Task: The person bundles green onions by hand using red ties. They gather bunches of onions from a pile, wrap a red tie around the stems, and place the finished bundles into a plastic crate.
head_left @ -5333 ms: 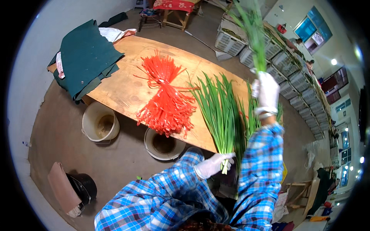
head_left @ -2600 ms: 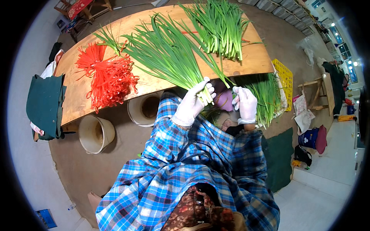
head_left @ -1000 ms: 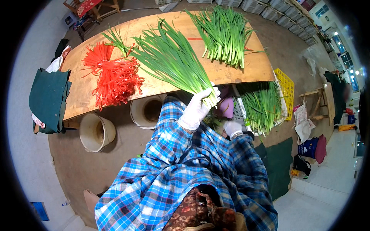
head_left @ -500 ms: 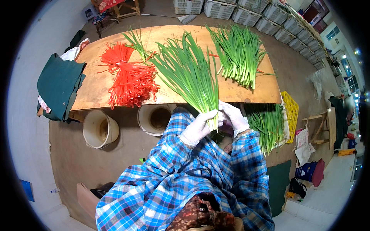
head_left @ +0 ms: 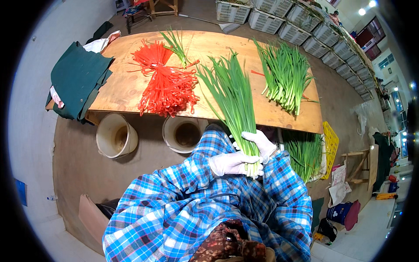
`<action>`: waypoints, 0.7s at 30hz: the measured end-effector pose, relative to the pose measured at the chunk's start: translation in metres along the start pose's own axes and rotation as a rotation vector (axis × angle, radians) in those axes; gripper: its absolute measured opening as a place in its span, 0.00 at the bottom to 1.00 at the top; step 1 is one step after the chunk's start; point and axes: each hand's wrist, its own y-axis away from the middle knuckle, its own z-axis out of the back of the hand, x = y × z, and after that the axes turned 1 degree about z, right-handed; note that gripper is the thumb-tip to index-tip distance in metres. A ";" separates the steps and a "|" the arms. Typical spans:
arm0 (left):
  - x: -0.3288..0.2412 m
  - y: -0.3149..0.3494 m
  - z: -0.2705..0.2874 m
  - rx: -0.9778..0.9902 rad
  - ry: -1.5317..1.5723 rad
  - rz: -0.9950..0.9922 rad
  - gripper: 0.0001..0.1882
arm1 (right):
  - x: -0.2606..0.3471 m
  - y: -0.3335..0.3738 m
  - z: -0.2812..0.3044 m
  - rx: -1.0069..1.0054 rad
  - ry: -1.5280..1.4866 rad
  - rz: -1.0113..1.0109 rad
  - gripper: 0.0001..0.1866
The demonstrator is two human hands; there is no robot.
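A bunch of garlic chives (head_left: 235, 100) rests in my two white-gloved hands, its leaves fanning out over the table's near edge. Low on the pale stems, my left hand (head_left: 229, 164) wraps round the bunch from the left. Just above it, my right hand (head_left: 261, 144) closes on the stems from the right. Past the held leaves, more chives (head_left: 286, 81) lie heaped on the table's right side. A pile of red plastic ties (head_left: 168, 89) sits left of centre, with a few loose chives (head_left: 176, 48) beside its upper end.
The wooden table (head_left: 218, 41) spans the space before me. Dark green cloth (head_left: 78, 81) drapes its left end. Two pale buckets, one a white bucket (head_left: 104, 137), stand beneath. Below the right edge are more chives (head_left: 304, 153) and a yellow crate (head_left: 331, 146). Stacked grey crates (head_left: 266, 22) line the back.
Both hands have drawn the chives toward my body. My right hand has shifted from the stem ends to a grip round the stems above my left hand. The view has turned slightly.
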 end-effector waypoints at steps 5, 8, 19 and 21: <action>-0.002 0.009 0.004 -0.158 -0.178 -0.049 0.16 | -0.019 0.000 0.007 -0.082 0.006 0.000 0.15; -0.014 0.015 0.007 -0.339 -0.311 -0.233 0.18 | -0.023 0.006 0.002 -0.107 -0.022 0.126 0.15; -0.040 -0.007 -0.018 -0.640 -0.465 -0.762 0.17 | -0.054 0.004 0.003 -0.308 0.660 0.620 0.28; -0.046 -0.008 -0.049 -0.633 -0.679 -0.846 0.18 | -0.030 0.018 -0.006 -0.352 0.733 0.752 0.28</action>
